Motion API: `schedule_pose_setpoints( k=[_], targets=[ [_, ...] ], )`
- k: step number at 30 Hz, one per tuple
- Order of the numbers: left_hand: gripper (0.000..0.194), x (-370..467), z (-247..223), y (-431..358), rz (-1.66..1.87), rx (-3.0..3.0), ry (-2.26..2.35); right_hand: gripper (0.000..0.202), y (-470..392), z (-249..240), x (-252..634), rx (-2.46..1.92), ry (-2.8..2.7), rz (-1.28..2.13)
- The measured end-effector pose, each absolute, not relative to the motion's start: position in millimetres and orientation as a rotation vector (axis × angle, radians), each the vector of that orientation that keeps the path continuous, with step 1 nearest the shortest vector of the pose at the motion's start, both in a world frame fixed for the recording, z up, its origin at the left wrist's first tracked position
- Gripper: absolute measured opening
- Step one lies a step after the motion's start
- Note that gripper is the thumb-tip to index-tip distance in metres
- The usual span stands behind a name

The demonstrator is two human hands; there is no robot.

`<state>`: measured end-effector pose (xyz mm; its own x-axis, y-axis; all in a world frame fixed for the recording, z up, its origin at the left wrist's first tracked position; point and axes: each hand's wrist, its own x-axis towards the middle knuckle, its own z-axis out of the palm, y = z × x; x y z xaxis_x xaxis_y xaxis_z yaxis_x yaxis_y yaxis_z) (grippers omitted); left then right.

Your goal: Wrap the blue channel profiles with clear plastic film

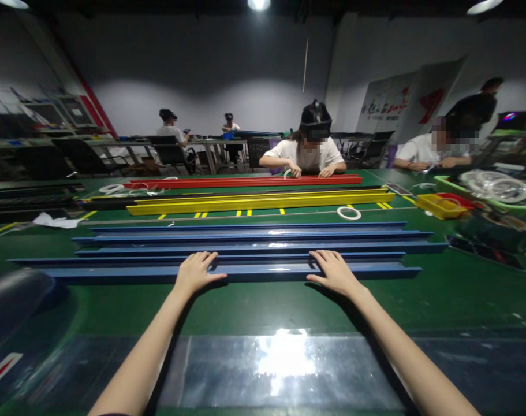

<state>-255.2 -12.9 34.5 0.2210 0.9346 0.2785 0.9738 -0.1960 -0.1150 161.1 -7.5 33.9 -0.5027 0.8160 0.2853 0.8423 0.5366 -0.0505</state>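
The nearest long blue channel strip (267,273) lies crosswise on the green table, with both my hands over it. My left hand (196,271) spans it left of the middle, thumb along the near edge and fingers reaching to the far edge. To the right of the middle, my right hand (332,270) spans it in the same way, thumb pointing inward. Between the hands the strip shows a shiny inner face. Just beyond lie more blue channel strips (254,245), parallel to it and close together.
Yellow strips (263,202) and red strips (245,181) lie farther off. Across the table a co-worker (314,144) handles a white tube by the red ones. A white ring (348,213), a yellow bin (442,206) and a green basket (518,202) stand right. Clear sheeting (219,370) covers the near edge.
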Motion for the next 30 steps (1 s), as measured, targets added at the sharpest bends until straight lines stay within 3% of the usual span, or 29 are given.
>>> schedule_pose_setpoints(
  k=[5,14,21,30],
  targets=[
    [0.065,-274.8,30.0,-17.4,-0.212,-2.136,-1.857,0.059,-0.8,23.1,154.6,-1.367,-2.529,-0.237],
    [0.058,-241.6,21.5,-53.1,-0.555,-1.944,-2.032,0.058,0.8,21.1,133.6,-1.474,-2.458,-0.253],
    [0.032,-166.1,34.8,-89.4,-0.596,-2.554,-1.718,0.054,-10.4,17.4,125.1,-1.625,-2.325,-0.202],
    [0.039,-116.7,37.7,-130.2,-0.477,-3.049,-1.67,0.054,-40.6,18.9,138.9,-1.481,-2.297,-0.088]
  ],
)
